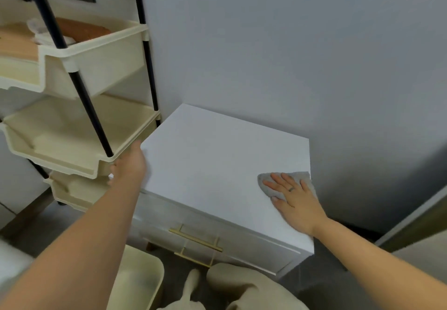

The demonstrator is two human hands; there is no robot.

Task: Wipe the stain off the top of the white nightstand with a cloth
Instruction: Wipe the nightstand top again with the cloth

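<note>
You're mid-wipe: right hand (294, 201) with fingers (277, 179) spread flat, pressing the cloth (301, 176) at the nightstand's (217, 150) right edge, left hand (130, 164) blurred at the left edge, grip unreadable; no stain shows, so I'd sweep across the bare top next.

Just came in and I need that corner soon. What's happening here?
A person is wiping the top of the white nightstand. Their right hand lies flat, fingers spread, on a grey cloth near the top's right edge. Their left hand is at the nightstand's left edge, beside the cream shelf rack; blur hides its grip. No stain shows on the bare part of the top.
</note>
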